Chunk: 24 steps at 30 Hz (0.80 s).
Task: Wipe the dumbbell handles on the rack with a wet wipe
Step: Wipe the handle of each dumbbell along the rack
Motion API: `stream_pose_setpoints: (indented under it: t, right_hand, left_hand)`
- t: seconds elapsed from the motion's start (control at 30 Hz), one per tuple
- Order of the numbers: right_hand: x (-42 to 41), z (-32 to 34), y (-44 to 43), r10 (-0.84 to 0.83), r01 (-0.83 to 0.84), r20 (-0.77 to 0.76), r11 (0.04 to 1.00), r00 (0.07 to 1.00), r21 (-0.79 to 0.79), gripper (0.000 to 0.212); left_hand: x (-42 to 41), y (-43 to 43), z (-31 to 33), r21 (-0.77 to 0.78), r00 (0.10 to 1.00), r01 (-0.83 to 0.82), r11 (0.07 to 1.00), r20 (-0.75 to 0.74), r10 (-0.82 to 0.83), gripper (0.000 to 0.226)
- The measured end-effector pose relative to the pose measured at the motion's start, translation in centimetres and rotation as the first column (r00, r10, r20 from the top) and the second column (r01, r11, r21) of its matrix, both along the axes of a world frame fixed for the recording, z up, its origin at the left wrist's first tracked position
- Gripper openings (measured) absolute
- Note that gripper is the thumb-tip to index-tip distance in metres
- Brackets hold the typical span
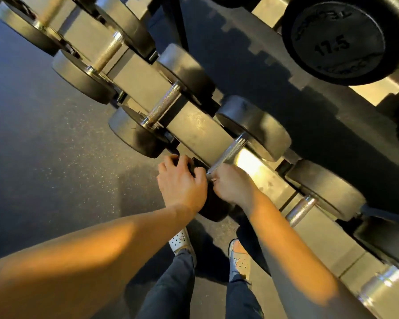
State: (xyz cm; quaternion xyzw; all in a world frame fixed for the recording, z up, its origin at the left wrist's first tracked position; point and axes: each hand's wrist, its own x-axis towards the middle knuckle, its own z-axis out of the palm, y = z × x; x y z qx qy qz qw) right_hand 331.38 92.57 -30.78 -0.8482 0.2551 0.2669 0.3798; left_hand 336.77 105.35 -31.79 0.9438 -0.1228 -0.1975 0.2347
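Floor (44, 146): dark speckled rubber, fills the left half of the view. Rack (200, 130): grey sloped rail runs from upper left to lower right and carries a row of dumbbells with dark round heads and knurled metal handles. A higher tier at upper right holds a weight marked 17.5 (339, 40). Dumbbell under work: fourth visible down the lower row, seated on the rack, with its far head (256, 127) on the rail's upper side and its near head (213, 208) toward the person. Its handle (228, 153) lies across the rail, with bright glare just beside it. Both forearms are bare and reach in from below. Left hand (182, 180): fingers curled over the top of the near head, gripping it. Right hand (233, 186): fingers wrapped round the near end of the handle, just beside the left hand. Wipe (213, 180): only a thin pale sliver shows at the right thumb; the rest is hidden in the grip. Below: dark jeans and two perforated clogs (180, 240) on the floor.
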Motion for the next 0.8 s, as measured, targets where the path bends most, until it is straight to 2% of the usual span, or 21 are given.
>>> stream_pose_setpoints:
  t: [0.07, 0.13, 0.27, 0.33, 0.4, 0.5, 0.63, 0.73, 0.8]
  right_hand:
    - [1.0, 0.8, 0.7, -0.153, 0.127, 0.140, 0.976, 0.978, 0.178, 0.025]
    - [1.8, 1.3, 1.2, -0.301, 0.247, 0.189, 0.932, 0.935, 0.266, 0.029]
    - [2.3, 1.6, 0.7, -0.432, 0.389, 0.038, 0.845, 0.901, 0.367, 0.017]
    - [2.7, 1.7, 0.5, -0.475, 0.420, 0.029, 0.804, 0.879, 0.420, 0.017]
    - [3.8, 2.0, 1.1, -0.555, 0.468, 0.049, 0.742, 0.831, 0.480, 0.016]
    - [6.3, 2.7, 3.1, -0.705, 0.598, 0.051, 0.635, 0.707, 0.488, 0.013]
    - [8.7, 2.6, 5.3, -0.838, 0.782, 0.015, 0.515, 0.545, 0.350, 0.040]
    - [9.4, 3.0, 5.8, -0.896, 0.794, -0.047, 0.366, 0.441, 0.486, 0.029]
    - [9.7, 3.4, 5.9, -0.891, 0.713, -0.087, 0.295, 0.446, 0.637, 0.023]
  left_hand:
    - [0.1, 0.2, -0.1, 0.007, 0.999, 0.030, 1.000, -0.012, -0.029, 0.034]
    - [0.8, 0.7, -0.1, -0.016, 0.995, 0.087, 0.996, -0.050, -0.088, 0.038]
    - [4.7, 2.6, 0.7, -0.218, 0.948, 0.261, 0.940, -0.125, -0.292, 0.045]
    - [6.5, 3.4, 1.8, -0.294, 0.898, 0.365, 0.883, -0.140, -0.417, 0.040]
    - [7.9, 3.9, 2.5, -0.325, 0.885, 0.389, 0.862, -0.130, -0.448, 0.030]
    - [9.6, 4.4, 2.8, -0.356, 0.942, 0.244, 0.902, -0.136, -0.308, 0.018]
    - [11.1, 4.7, 3.4, -0.408, 0.973, 0.005, 0.913, -0.210, -0.099, 0.009]
    - [12.1, 4.8, 3.5, -0.388, 0.965, -0.139, 0.911, -0.261, 0.036, 0.008]
    - [12.7, 4.7, 3.6, -0.412, 0.931, -0.203, 0.888, -0.362, 0.044, 0.007]
